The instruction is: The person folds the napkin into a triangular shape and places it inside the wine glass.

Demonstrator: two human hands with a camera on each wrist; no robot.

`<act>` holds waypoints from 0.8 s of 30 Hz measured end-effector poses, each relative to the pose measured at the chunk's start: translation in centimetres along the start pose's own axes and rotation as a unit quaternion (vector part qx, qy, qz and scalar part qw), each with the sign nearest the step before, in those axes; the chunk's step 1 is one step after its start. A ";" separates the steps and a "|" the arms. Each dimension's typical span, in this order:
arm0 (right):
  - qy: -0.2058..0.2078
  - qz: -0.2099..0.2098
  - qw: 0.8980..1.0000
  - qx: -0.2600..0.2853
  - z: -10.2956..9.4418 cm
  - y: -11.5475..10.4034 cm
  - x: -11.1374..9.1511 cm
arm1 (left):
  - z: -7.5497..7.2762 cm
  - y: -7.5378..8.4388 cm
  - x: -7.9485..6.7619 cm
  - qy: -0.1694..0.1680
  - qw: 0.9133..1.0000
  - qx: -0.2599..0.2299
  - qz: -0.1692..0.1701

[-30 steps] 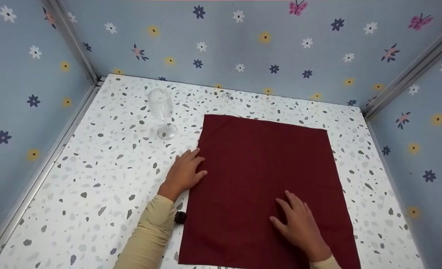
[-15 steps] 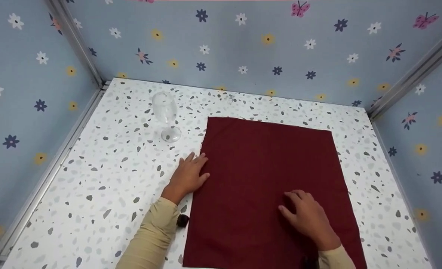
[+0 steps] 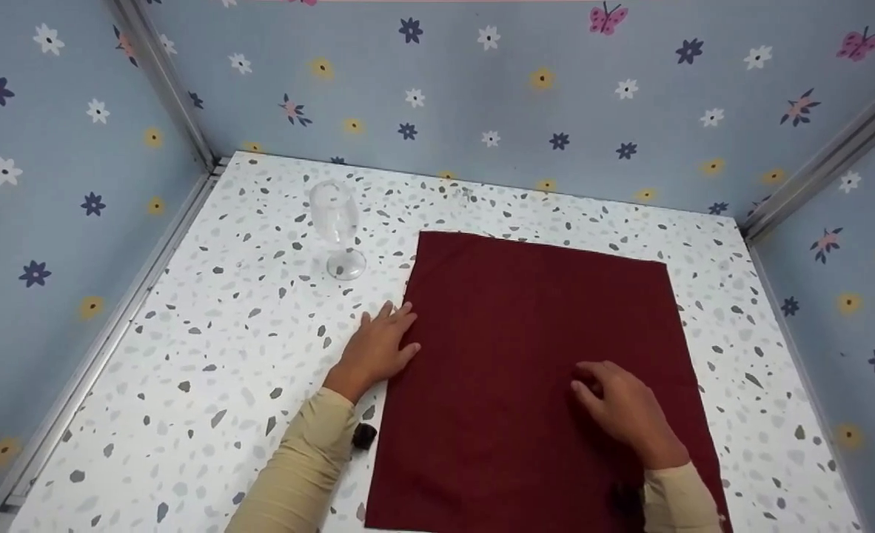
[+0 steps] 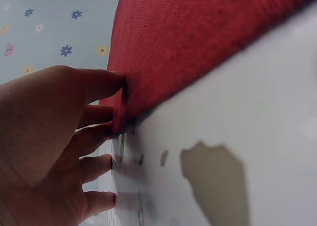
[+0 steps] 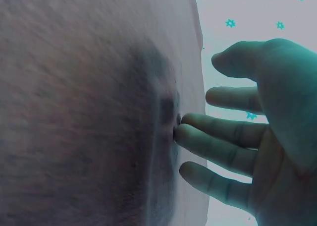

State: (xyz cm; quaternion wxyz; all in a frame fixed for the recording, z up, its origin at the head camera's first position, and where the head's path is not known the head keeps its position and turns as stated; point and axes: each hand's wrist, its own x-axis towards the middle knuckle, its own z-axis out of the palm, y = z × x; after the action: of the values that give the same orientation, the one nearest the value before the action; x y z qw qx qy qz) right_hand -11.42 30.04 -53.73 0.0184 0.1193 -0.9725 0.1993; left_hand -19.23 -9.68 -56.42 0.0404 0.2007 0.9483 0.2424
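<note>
The spread left hand (image 3: 373, 349) touches the cloth (image 3: 497, 318); the right hand (image 3: 625, 409), well apart, curves loosely over it. Smoothing, probably; the next move needs light strokes.

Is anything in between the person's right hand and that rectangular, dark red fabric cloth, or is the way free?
Nothing visible stands between the right hand and the rectangular, dark red fabric cloth spread beneath it. The clear, stemmed drinking glass stands off the cloth, beyond the left hand, out of the way.
</note>
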 end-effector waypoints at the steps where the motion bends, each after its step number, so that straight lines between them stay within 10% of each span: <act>1: -0.001 0.001 1.000 0.007 -0.1 0.2 0.2 | 0.0 0.1 0.1 0.000 1.000 0.002 0.000; 24: -0.010 0.023 0.999 0.030 -2.5 3.6 4.3 | -0.6 0.6 0.2 -0.005 1.000 0.026 -0.009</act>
State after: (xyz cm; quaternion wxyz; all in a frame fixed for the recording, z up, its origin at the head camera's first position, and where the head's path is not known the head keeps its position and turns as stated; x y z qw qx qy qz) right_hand -16.49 33.25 -52.40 0.0008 0.0997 -0.9687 0.2272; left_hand -19.33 -9.41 -55.64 0.0425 0.1942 0.9559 0.2161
